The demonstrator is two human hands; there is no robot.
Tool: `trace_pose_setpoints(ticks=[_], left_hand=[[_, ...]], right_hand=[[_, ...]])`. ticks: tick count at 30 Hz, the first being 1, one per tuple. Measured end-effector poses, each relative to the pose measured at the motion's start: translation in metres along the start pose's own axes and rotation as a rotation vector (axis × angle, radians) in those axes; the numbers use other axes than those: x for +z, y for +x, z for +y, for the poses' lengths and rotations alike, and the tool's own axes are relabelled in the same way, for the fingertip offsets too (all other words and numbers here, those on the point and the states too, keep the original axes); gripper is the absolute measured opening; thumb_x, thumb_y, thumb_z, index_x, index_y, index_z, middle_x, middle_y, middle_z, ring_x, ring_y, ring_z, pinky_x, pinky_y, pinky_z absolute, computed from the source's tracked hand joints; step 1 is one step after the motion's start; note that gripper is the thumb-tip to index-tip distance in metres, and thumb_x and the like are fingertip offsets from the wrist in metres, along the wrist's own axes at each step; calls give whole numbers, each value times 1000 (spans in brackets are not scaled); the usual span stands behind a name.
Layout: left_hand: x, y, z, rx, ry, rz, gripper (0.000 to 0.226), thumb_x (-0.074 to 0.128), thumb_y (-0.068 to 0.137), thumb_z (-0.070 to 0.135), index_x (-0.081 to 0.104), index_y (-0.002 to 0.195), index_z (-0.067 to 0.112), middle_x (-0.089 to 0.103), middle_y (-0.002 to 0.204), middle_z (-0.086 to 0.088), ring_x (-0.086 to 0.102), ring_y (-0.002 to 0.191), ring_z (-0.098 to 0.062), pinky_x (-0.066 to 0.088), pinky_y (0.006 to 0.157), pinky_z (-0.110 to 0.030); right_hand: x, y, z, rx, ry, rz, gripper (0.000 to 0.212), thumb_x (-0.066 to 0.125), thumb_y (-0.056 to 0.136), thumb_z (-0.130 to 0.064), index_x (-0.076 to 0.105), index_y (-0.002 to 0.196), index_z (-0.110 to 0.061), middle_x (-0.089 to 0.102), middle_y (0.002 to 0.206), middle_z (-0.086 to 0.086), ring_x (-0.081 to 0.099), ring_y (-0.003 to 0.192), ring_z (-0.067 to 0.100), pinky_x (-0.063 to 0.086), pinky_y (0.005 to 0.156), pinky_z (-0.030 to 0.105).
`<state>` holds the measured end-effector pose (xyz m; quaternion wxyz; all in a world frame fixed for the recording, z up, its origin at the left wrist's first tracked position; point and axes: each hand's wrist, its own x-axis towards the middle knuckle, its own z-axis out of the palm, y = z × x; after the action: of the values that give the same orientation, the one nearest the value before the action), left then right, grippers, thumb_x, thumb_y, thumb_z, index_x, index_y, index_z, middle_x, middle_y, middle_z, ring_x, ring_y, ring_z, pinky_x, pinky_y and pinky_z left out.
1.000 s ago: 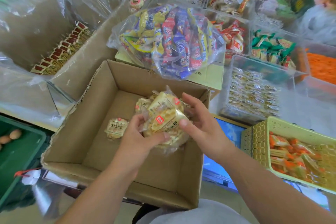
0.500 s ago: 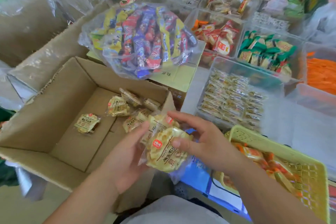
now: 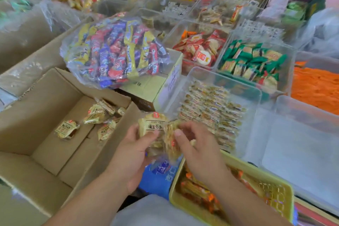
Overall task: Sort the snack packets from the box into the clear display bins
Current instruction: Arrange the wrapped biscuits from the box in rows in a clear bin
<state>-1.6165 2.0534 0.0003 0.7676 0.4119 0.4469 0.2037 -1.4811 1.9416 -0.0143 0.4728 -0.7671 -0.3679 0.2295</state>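
Packets [image 3: 154, 127], at least two, gripped between left hand [image 3: 132, 154] and right hand [image 3: 199, 152].

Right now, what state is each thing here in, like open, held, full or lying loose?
Cardboard box: open on top.
Loose packets: a few lying on the box floor.
Held packets: a bunch, in the air past the box's right edge.
Left hand: grips the bunch.
Right hand: pinches the bunch's other side.
Clear bin: lidless, partly filled with small packets.
Yellow basket: holds orange packets.
Bag of bars: lying on a yellow carton.
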Motion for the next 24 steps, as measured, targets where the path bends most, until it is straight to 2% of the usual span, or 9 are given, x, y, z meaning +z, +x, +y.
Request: trace_pose_setpoints(ticks=[3, 5, 8, 12, 14, 17, 19, 21, 24], left_hand=[[20, 9, 0, 25, 82, 0, 29, 70, 91, 14, 64, 119, 21, 78, 112, -8, 77, 99, -28, 59, 85, -49], [34, 18, -1, 27, 125, -18, 28, 68, 94, 11, 64, 119, 23, 78, 111, -6, 77, 98, -26, 58, 85, -46], [52, 36, -3, 16, 190, -74, 30, 66, 96, 9, 62, 123, 22, 78, 113, -7, 76, 101, -26, 58, 84, -43], [73, 70, -11, -15, 228, -110, 30, 66, 97, 8, 62, 123, 23, 78, 115, -4, 75, 104, -24, 59, 75, -33], [80, 91, -16, -36, 242, -109, 28, 64, 98, 8, 62, 122, 23, 78, 113, -3, 76, 102, -22, 59, 70, -27], [87, 120, -22, -73, 243, -113, 26, 62, 99, 8, 62, 120, 24, 78, 114, -3, 76, 102, -21, 58, 73, -29], [86, 132, -28, -109, 231, -156, 28, 63, 98, 8, 61, 121, 23, 77, 115, -3, 76, 102, -21, 59, 75, -31], [83, 136, -35, -138, 260, -200, 34, 71, 93, 13, 60, 124, 22, 76, 118, -5, 74, 106, -23, 58, 84, -37], [75, 136, -46, -175, 299, -237, 37, 72, 94, 14, 60, 128, 21, 75, 122, -4, 72, 112, -24, 54, 93, -39]], right_hand=[[-8, 1, 6, 40, -5, -74, 77, 51, 74, -86, 56, 132, -35, 55, 117, -19, 51, 108, -6, 45, 89, 16], [-17, 5, 14, 56, -20, -55, 87, 56, 70, -87, 50, 138, -34, 52, 123, -19, 48, 113, -7, 39, 92, 8], [-34, 15, 32, 113, 7, 33, 57, 67, 85, -58, 53, 135, -35, 57, 120, -23, 53, 108, -10, 39, 84, 3], [-68, 35, 63, 169, 44, 126, 23, 64, 95, -35, 58, 117, -37, 68, 93, -26, 63, 81, -1, 46, 65, 10], [-88, 49, 82, 187, 10, 163, 20, 63, 97, -29, 55, 112, -39, 64, 89, -33, 61, 77, -7, 43, 62, 8], [-120, 77, 106, 205, -121, 161, 20, 66, 96, -28, 60, 114, -37, 61, 82, -25, 54, 76, -2, 39, 62, 6], [-141, 100, 116, 153, -311, 164, 27, 69, 95, -26, 67, 121, -29, 60, 98, -17, 51, 85, 0, 37, 71, 1], [-159, 125, 123, 114, -505, 117, 33, 69, 95, -24, 67, 128, -24, 65, 111, -3, 60, 99, 18, 46, 79, 18], [-174, 160, 127, 92, -773, 20, 26, 62, 99, -22, 67, 124, -24, 68, 111, 5, 63, 98, 31, 54, 76, 38]])
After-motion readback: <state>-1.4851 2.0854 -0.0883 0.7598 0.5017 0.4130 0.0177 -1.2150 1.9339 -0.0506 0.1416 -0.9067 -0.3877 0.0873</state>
